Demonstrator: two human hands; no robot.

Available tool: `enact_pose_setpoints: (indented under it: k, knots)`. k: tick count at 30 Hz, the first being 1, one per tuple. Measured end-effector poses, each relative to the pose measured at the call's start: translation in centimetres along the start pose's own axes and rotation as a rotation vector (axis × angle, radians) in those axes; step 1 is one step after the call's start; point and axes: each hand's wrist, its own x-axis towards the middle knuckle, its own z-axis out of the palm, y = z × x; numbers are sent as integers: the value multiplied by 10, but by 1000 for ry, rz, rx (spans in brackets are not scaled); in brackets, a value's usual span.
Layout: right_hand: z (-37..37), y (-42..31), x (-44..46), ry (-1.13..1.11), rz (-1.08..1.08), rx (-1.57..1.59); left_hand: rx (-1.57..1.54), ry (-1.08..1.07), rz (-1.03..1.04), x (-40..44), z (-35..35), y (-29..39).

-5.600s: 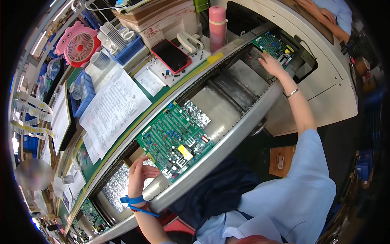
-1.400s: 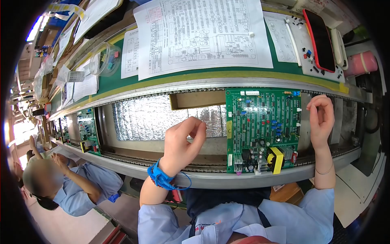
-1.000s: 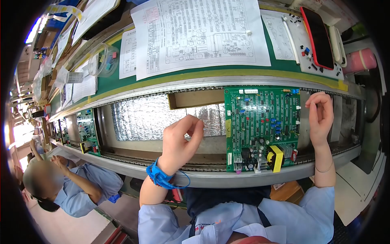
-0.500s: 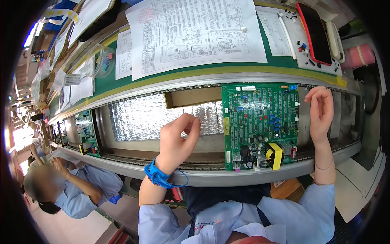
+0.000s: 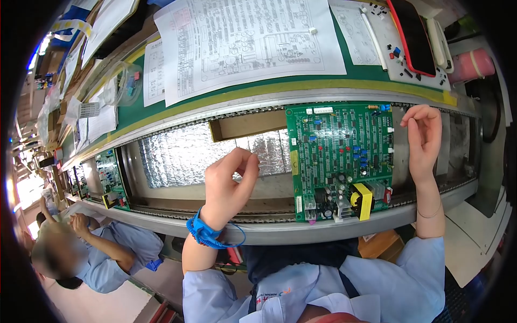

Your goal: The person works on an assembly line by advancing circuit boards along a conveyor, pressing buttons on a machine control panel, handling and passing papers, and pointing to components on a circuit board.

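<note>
A green circuit board (image 5: 344, 156) lies across the two rails of the conveyor (image 5: 258, 232), with a yellow-wrapped part near its front edge. To the left of the board, my left hand (image 5: 231, 185) hovers over the conveyor, a blue strap round its wrist. Its thumb and fingers are curled together; whether something tiny is between them cannot be made out. Just past the board's right edge is my right hand (image 5: 424, 137), its fingers bent in towards the thumb, also too small a gap to see anything held. Neither hand touches the board.
Behind the conveyor lie a printed drawing (image 5: 247, 48), a white pen (image 5: 373, 40), small loose parts and a red-edged phone (image 5: 412, 35). A pink bottle (image 5: 471, 65) stands at the right. More boards (image 5: 110, 177) sit down the line at left, near a co-worker (image 5: 116, 250).
The earliest frame showed my right hand reaching to a board at the far right and my left hand beside another board. Now both hands flank one board. Lately the view has shifted slightly; the hands keep their pose.
</note>
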Motion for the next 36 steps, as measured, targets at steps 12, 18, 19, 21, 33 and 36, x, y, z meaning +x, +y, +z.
enact_pose_setpoints:
  k: [12, 18, 19, 21, 33, 36]
  knots:
    - [-2, 4, -2, 16, 14, -20, -60, 0, -55, -1, 0, 1]
    - [-3, 5, -1, 4, -24, -20, -62, -3, -69, -1, 0, 2]
    - [-3, 5, -1, 5, -22, -19, -58, 0, -66, -1, 0, 2]
    - [-4, 5, -1, -1, -24, -14, -54, 1, -65, -1, 1, 2]
    - [-4, 5, -1, -9, -37, -37, -50, 3, -68, 0, -1, -1]
    - [-2, 5, -2, 8, -42, -31, -70, -2, 3, -1, 0, 3]
